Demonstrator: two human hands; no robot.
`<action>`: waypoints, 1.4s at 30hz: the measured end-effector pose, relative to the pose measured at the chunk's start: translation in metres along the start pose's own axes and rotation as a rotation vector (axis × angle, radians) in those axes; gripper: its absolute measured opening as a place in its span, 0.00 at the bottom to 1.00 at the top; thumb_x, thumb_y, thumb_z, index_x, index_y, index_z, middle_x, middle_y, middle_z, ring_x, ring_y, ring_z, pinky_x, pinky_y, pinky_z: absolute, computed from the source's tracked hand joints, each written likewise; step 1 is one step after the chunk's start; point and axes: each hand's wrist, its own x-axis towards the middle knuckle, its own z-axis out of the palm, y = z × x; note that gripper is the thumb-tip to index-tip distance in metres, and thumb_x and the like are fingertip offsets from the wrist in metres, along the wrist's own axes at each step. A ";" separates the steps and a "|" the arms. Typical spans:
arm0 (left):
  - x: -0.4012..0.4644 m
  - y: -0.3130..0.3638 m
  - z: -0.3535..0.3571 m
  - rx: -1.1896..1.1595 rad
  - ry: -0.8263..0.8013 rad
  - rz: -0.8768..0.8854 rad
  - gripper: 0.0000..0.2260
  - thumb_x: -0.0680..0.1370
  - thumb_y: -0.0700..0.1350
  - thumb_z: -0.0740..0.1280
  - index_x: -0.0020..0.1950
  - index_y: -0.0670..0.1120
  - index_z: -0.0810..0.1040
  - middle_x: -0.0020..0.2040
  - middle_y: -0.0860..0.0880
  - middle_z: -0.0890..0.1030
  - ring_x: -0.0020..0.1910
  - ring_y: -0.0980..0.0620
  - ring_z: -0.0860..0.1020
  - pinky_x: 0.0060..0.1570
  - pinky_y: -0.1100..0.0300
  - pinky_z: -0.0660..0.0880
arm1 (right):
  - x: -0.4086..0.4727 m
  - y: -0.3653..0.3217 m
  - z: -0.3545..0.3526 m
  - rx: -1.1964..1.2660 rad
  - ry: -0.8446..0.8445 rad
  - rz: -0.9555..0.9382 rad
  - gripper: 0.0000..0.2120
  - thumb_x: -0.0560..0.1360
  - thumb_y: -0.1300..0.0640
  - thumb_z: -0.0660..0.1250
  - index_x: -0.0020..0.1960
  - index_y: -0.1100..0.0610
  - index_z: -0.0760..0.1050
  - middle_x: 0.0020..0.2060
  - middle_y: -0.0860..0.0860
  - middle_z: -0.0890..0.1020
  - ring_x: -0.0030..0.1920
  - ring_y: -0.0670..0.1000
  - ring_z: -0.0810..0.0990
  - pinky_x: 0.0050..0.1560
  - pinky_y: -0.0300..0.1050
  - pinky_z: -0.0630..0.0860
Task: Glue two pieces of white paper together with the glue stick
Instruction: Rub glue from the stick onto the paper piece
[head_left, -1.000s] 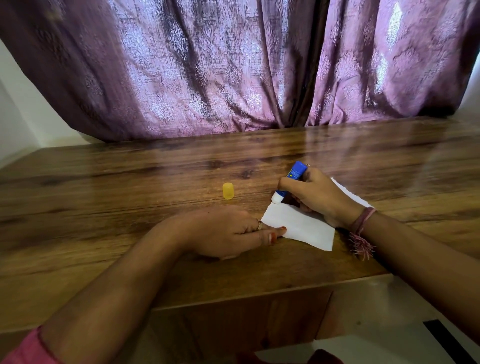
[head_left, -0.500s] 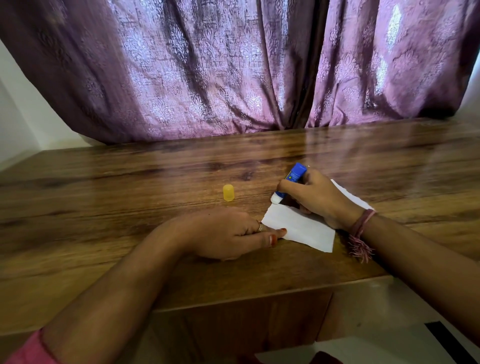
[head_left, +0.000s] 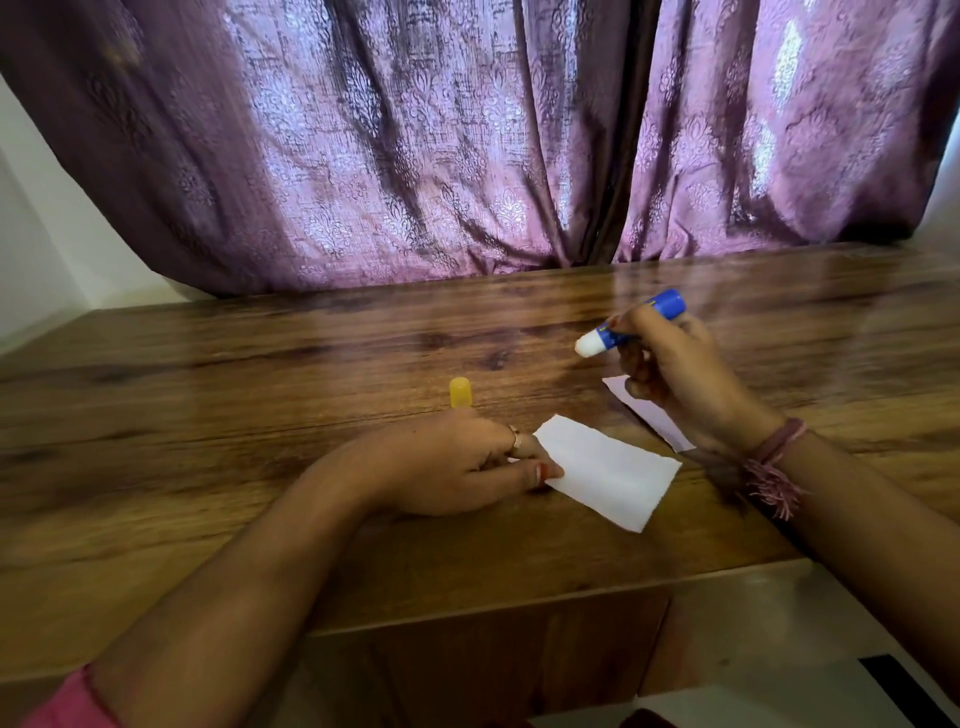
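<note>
The right hand has lifted the uncapped blue glue stick off the near rectangular white paper sheet, fingers wrapped round it. The left hand pinches that sheet's left edge; the second white sheet lies just behind it, under the right hand.

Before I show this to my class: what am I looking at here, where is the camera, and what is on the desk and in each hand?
There is no machine here, only a person's two bare hands, filmed by a camera worn on the head and looking down. On the wooden desk lie two white papers. The left hand holds the edge of the nearer paper. The right hand grips an uncapped blue glue stick above the farther paper. The yellow cap stands by the left hand. A purple curtain hangs behind.
</note>
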 end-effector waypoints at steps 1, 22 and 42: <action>-0.001 -0.001 0.000 0.004 0.009 -0.008 0.15 0.81 0.54 0.56 0.64 0.55 0.75 0.53 0.56 0.81 0.46 0.57 0.78 0.47 0.57 0.75 | 0.001 -0.001 -0.001 -0.004 0.000 0.007 0.08 0.74 0.59 0.63 0.37 0.55 0.73 0.23 0.45 0.69 0.26 0.45 0.61 0.24 0.36 0.59; 0.015 -0.010 0.013 0.249 0.481 -0.063 0.21 0.73 0.68 0.58 0.54 0.57 0.79 0.26 0.61 0.64 0.31 0.61 0.66 0.29 0.65 0.59 | 0.028 0.007 -0.016 -0.271 -0.408 0.038 0.10 0.76 0.64 0.63 0.40 0.56 0.80 0.34 0.57 0.79 0.29 0.50 0.76 0.31 0.39 0.75; 0.018 -0.025 0.008 0.096 0.263 -0.078 0.20 0.73 0.64 0.63 0.62 0.59 0.77 0.29 0.77 0.69 0.35 0.67 0.69 0.31 0.62 0.58 | 0.013 0.009 -0.011 -0.533 -0.426 -0.188 0.05 0.71 0.60 0.71 0.46 0.60 0.78 0.35 0.57 0.74 0.37 0.53 0.72 0.42 0.53 0.71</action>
